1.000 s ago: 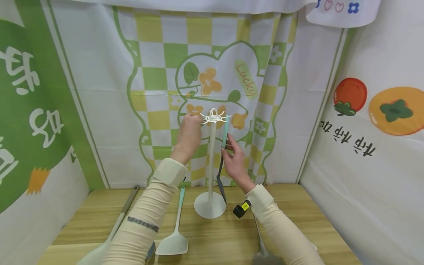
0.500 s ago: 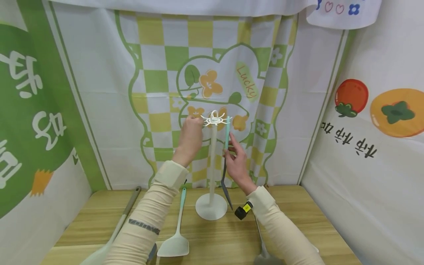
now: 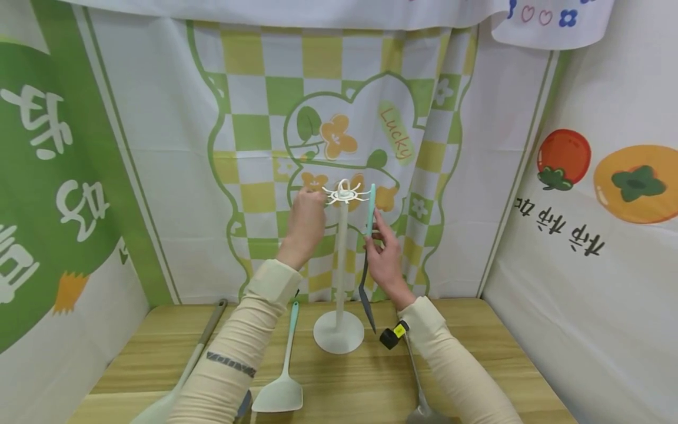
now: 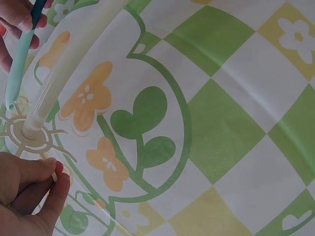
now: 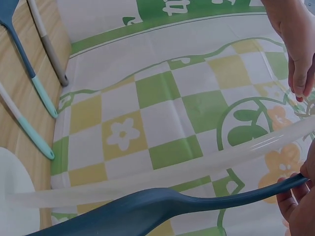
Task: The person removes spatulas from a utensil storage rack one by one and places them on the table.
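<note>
A white utensil stand (image 3: 341, 259) with a round base and a ring of hooks (image 3: 346, 194) rises from the table. With thumb and fingertips my left hand (image 3: 306, 224) pinches one hook arm on its left side, as the left wrist view (image 4: 34, 191) also shows. On the other side, my right hand (image 3: 386, 259) holds a spatula (image 3: 371, 212) by the lower part of its mint handle. Its dark blue head (image 5: 133, 216) points down, seen nearly edge-on. The handle's top is just right of the hook tips; in the head view I cannot tell whether they touch.
On the wooden table (image 3: 328, 394) lie a pale turner (image 3: 281, 393) with a mint handle, a grey-handled utensil (image 3: 209, 327) and, partly under the left sleeve, a dark blue one (image 3: 243, 406). A grey utensil (image 3: 424, 412) lies front right. A patterned curtain (image 3: 249, 129) hangs behind.
My right hand has moved a little right with the spatula, so its handle top is now outside the hook tips it overlapped before. My left hand keeps its pinch on the hook.
</note>
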Action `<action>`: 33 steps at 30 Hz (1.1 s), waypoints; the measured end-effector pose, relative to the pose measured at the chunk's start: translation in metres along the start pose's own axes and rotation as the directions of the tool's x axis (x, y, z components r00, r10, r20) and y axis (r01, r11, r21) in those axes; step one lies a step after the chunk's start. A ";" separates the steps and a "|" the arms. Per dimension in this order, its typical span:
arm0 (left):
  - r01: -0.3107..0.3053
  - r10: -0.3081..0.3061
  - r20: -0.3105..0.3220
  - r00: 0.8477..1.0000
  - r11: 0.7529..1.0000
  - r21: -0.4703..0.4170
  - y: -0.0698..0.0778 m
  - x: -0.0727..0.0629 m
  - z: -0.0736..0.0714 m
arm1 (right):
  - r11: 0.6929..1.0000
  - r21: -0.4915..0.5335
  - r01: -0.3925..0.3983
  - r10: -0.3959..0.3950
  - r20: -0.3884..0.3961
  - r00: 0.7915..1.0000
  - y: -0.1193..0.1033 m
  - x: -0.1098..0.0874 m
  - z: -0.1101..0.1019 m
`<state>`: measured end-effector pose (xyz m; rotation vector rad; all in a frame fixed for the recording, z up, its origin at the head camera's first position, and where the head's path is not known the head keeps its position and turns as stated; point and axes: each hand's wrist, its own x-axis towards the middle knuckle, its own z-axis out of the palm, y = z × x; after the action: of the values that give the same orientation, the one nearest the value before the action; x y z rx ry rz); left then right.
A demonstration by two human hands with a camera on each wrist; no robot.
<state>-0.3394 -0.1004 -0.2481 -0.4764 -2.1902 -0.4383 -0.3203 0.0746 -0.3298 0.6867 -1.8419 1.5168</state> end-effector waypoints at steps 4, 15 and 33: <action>-0.005 0.005 -0.003 1.000 1.000 0.011 0.000 0.000 0.000 | 1.000 0.016 -0.013 0.013 -0.002 1.000 0.001 0.001 -0.002; 0.001 -0.001 0.009 1.000 1.000 0.008 0.000 0.001 0.001 | 1.000 -0.027 -0.016 0.015 -0.024 1.000 0.003 0.001 -0.011; 0.003 -0.003 -0.002 1.000 1.000 -0.007 0.000 -0.001 0.002 | 0.998 -0.026 -0.053 0.052 -0.033 0.998 0.018 -0.009 -0.026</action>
<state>-0.3398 -0.0999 -0.2498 -0.4762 -2.1888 -0.4476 -0.3235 0.1038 -0.3445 0.6020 -1.8660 1.5246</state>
